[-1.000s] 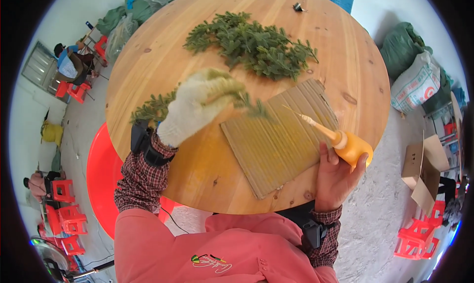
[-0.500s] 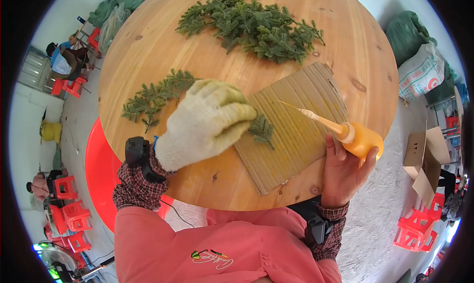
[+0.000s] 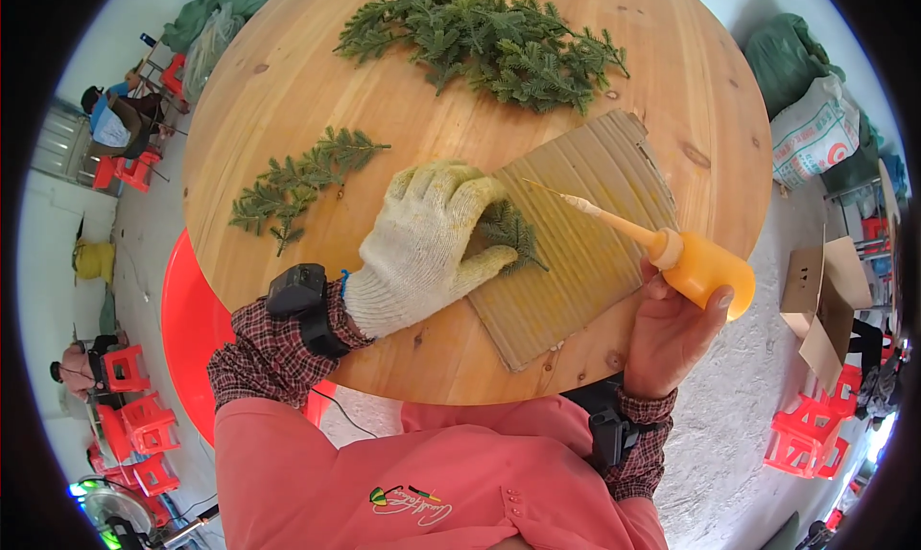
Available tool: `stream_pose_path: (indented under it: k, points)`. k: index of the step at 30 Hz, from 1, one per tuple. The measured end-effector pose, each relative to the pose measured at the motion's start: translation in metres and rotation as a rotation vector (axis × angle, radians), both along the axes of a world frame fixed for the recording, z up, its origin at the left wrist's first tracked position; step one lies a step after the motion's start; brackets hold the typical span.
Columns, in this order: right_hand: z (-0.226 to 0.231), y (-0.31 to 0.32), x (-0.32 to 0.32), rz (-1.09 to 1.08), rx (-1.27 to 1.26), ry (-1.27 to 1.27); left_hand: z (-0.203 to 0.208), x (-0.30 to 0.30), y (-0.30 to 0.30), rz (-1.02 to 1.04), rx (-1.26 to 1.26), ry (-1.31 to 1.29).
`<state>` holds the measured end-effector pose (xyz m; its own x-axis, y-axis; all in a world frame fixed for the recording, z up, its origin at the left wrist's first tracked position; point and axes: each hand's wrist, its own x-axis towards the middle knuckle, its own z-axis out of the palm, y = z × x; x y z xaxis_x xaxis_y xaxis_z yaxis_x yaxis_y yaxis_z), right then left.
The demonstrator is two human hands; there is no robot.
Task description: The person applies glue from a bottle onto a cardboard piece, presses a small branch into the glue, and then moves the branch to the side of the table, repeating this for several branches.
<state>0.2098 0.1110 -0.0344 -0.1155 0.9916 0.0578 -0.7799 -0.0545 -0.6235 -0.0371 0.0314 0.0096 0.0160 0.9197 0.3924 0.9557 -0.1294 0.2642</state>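
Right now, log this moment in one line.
left hand: gloved, at green sprig; right hand: bare, holding orange bottle; cardboard: on table

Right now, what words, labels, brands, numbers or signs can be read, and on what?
Pink top: white script beside a small green-and-yellow emblem; wording not copied here.
White sack: greenish print and a red round mark; wording not copied here.
Open box: small dark marks, too small to read.
Orange bottle and cardboard sheet: no text visible.
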Motion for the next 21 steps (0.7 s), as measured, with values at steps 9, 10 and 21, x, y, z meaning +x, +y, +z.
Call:
stream_pose_path:
  k: [9,10,21]
  points:
    - [-0.014,-0.036,0.028,-0.179,0.345,-0.699,-0.006,-0.003,-0.003,0.041,-0.037,0.122]
    - [-0.011,-0.039,0.030,-0.220,0.412,-0.848,-0.006,-0.004,-0.004,0.044,-0.035,0.116]
    - [0.006,-0.060,0.023,-0.339,0.532,-0.963,-0.009,-0.007,-0.005,-0.005,-0.062,0.080]
